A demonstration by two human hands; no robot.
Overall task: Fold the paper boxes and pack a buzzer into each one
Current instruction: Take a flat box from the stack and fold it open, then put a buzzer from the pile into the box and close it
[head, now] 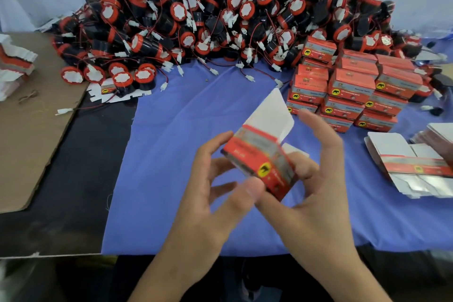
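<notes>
The left hand (215,179) grips the paper box (259,162) from its near left side, fingers curled behind and thumb pressed on the lower corner. The right hand (316,191) cups the right end, half open, with the index finger raised (blurred here). The box is held above the blue cloth (171,154), its long axis slanting from upper left to lower right and its white flap (272,113) standing open toward the heap of buzzers (220,7). Packed boxes (348,88) are stacked just beyond, with flat boxes (416,167) to the right.
</notes>
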